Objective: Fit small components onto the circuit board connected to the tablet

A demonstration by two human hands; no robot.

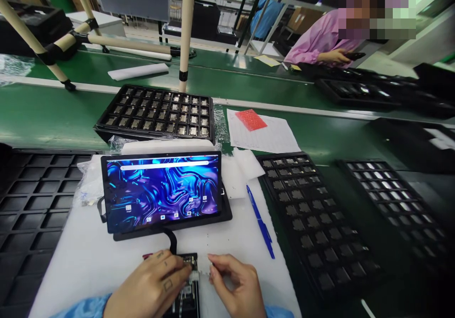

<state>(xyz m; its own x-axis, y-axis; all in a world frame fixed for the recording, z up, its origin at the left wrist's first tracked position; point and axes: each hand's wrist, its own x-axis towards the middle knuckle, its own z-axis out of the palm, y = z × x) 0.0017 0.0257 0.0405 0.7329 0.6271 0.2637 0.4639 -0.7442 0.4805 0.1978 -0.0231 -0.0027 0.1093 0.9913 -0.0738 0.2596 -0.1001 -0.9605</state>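
Observation:
Low in the middle, a narrow black device with an exposed circuit board lies on the white mat. My left hand covers its left side, with the fingers closed together on the board's upper part; the thumb is hidden. At the board's right edge, my right hand pinches a small whitish flat piece between thumb and forefinger. Behind both hands, a tablet with a lit blue and purple screen leans on a black stand. A black flat cable runs from under it toward the device.
A blue pen lies on the mat. Black trays of small parts stand behind the tablet and at right. A compartment tray is at left. Paper with a red sheet lies beyond. A person in pink sits across.

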